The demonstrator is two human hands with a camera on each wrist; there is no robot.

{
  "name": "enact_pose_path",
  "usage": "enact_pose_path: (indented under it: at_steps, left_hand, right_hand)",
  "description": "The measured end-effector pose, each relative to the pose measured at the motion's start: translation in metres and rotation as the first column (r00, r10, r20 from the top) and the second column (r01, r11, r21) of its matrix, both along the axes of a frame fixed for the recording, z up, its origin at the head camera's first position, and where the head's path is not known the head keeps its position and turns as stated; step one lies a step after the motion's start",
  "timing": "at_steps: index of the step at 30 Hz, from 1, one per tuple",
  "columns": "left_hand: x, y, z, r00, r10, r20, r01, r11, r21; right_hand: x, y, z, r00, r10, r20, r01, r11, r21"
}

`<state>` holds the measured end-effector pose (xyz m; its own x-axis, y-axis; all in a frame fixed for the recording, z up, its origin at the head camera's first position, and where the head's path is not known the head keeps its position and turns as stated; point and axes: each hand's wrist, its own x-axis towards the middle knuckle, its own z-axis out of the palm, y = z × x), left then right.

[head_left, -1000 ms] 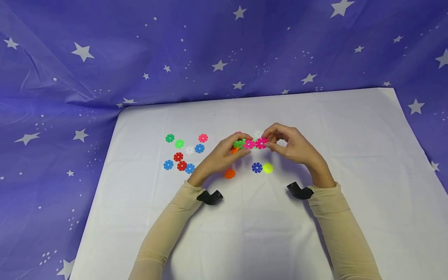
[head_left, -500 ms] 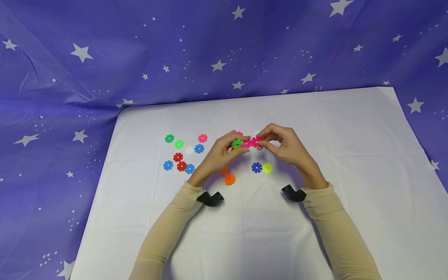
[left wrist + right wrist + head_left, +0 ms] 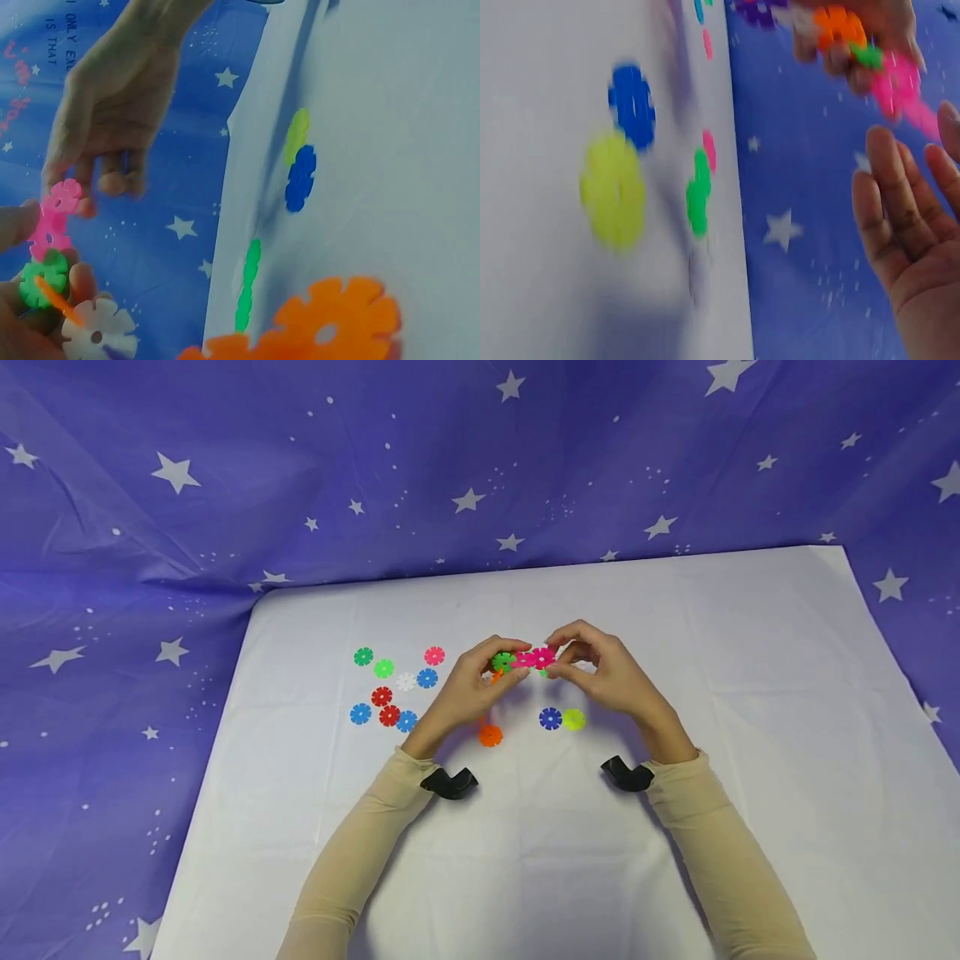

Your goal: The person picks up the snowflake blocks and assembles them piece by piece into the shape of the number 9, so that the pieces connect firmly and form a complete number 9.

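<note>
A joined chain of flower-shaped, notched plastic discs (image 3: 844, 27) is held between both hands, raised above a white-clothed table (image 3: 780, 693). At its right end, a bright pink disc (image 3: 543, 657) is pinched between thumb and forefinger of the right hand (image 3: 615, 672). By the left hand (image 3: 471, 685), a second pink disc (image 3: 524, 661) is gripped between thumb and fingers, beside a bright green disc (image 3: 502, 662). Below the left hand, an orange disc (image 3: 491, 737) is noted; its attachment cannot be determined. On the cloth, a dark blue disc (image 3: 551, 719) is adjoined by a yellow disc (image 3: 574, 719). Farther left, multicoloured discs (image 3: 382, 697) are scattered.
</note>
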<state>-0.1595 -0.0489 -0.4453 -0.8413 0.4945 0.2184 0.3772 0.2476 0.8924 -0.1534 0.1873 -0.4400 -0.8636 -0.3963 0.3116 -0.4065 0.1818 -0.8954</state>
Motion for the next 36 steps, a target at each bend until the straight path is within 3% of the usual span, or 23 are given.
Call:
enact_pose_path:
  at_steps: [3, 6, 9, 14, 19, 23, 26, 28, 36]
  left_hand:
    - [-0.002, -0.004, 0.003, 0.999, 0.003, 0.034, -0.002, 1.0, -0.016]
    - [-0.003, -0.007, 0.005, 0.998, -0.001, 0.066, 0.002, 1.0, -0.018]
    - [-0.003, -0.009, 0.006, 0.997, -0.019, 0.073, 0.02, 1.0, -0.023]
    - [-0.004, -0.009, 0.006, 0.997, -0.058, 0.049, 0.06, 0.997, -0.038]
    - [-0.005, -0.009, 0.002, 0.997, -0.081, 0.002, 0.081, 0.996, -0.039]
    - [-0.006, -0.009, 0.001, 0.994, -0.098, -0.057, 0.096, 0.995, -0.035]
    - [-0.006, -0.008, 0.0, 0.989, -0.116, -0.091, 0.112, 0.993, -0.045]
    - [-0.007, -0.008, 0.0, 0.986, -0.129, -0.101, 0.126, 0.991, -0.044]
    - [-0.005, -0.007, 0.001, 0.992, -0.118, -0.05, 0.117, 0.993, -0.019]
  right_hand:
    - [-0.007, 0.016, -0.007, 0.995, -0.103, 0.001, 0.103, 0.989, 0.105]
    - [-0.013, 0.031, -0.017, 0.981, -0.193, 0.02, 0.182, 0.951, 0.248]
    - [-0.018, 0.038, -0.028, 0.982, -0.181, 0.05, 0.149, 0.913, 0.38]
    - [-0.021, 0.036, -0.039, 0.991, -0.11, 0.082, 0.052, 0.853, 0.519]
    - [-0.019, 0.033, -0.039, 0.987, -0.14, 0.077, 0.061, 0.772, 0.633]
    - [-0.018, 0.031, -0.04, 0.986, -0.149, 0.073, 0.062, 0.74, 0.669]
    - [-0.018, 0.03, -0.041, 0.988, -0.144, 0.058, 0.068, 0.74, 0.669]
    - [-0.018, 0.03, -0.041, 0.988, -0.144, 0.055, 0.074, 0.754, 0.652]
    - [-0.019, 0.029, -0.04, 0.991, -0.103, 0.08, 0.047, 0.855, 0.517]
